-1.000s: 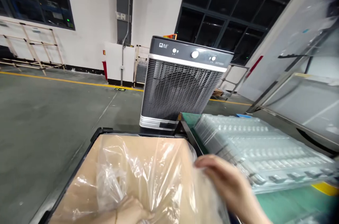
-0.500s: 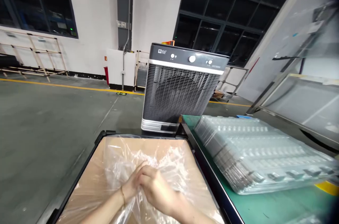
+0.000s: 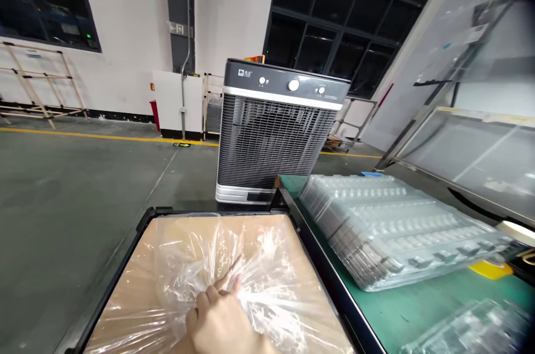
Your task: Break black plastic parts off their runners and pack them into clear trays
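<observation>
A clear plastic bag (image 3: 271,292) lies over brown cardboard (image 3: 142,281) in a black-rimmed box. Its film is bunched and creased toward the middle, where both hands meet. My right hand (image 3: 223,318) is closed on the gathered plastic, with its fingers curled to the left. My left hand (image 3: 229,276) is mostly hidden behind the right one. Only what looks like one outstretched finger and a bit of wrist show, so its grip cannot be made out.
On the right, a green-topped table (image 3: 393,309) carries a stack of clear plastic trays (image 3: 376,220), a yellow object (image 3: 491,269) and more clear plastic pieces (image 3: 472,331). Behind the box stands an air cooler (image 3: 271,136). Grey floor (image 3: 75,203) runs along the left.
My right hand has moved left and down and now covers most of my left hand. The plastic is drawn tighter toward them. The view has shifted slightly right.
</observation>
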Available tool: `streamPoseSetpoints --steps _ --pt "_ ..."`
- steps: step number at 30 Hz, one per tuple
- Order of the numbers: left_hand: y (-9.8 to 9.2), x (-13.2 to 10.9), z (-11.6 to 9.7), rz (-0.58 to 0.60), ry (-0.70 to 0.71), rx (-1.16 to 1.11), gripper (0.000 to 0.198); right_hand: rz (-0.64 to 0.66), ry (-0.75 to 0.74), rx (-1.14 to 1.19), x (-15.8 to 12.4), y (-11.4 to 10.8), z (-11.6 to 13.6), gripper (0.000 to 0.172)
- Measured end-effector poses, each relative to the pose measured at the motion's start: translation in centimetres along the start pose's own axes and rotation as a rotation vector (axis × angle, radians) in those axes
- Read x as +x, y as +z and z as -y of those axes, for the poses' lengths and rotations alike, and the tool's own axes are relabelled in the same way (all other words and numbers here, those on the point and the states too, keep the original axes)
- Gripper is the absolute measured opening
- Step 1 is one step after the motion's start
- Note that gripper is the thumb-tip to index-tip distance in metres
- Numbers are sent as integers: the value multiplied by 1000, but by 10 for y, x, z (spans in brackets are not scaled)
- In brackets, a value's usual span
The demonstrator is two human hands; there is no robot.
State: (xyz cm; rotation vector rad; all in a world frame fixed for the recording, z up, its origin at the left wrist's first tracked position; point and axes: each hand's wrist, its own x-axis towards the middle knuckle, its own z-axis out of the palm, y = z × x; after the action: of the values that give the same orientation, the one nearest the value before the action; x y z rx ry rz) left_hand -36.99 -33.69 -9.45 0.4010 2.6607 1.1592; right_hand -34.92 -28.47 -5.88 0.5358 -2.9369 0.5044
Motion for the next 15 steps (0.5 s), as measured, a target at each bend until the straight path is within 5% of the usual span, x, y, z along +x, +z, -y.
streamPoseSetpoints --steps 4,7,9,15 --pt "10 10 3 115 136 -140 38 -70 93 98 -21 -19 -30 13" --pt "14 17 2 196 283 -249 42 -211 444 510 -24 -31 -56 33" --pt "11 20 4 247 332 -266 50 -188 574 830 -19 -29 -69 34" --pt "-20 26 17 396 253 -296 40 -172 687 1129 -24 -8 -80 24"
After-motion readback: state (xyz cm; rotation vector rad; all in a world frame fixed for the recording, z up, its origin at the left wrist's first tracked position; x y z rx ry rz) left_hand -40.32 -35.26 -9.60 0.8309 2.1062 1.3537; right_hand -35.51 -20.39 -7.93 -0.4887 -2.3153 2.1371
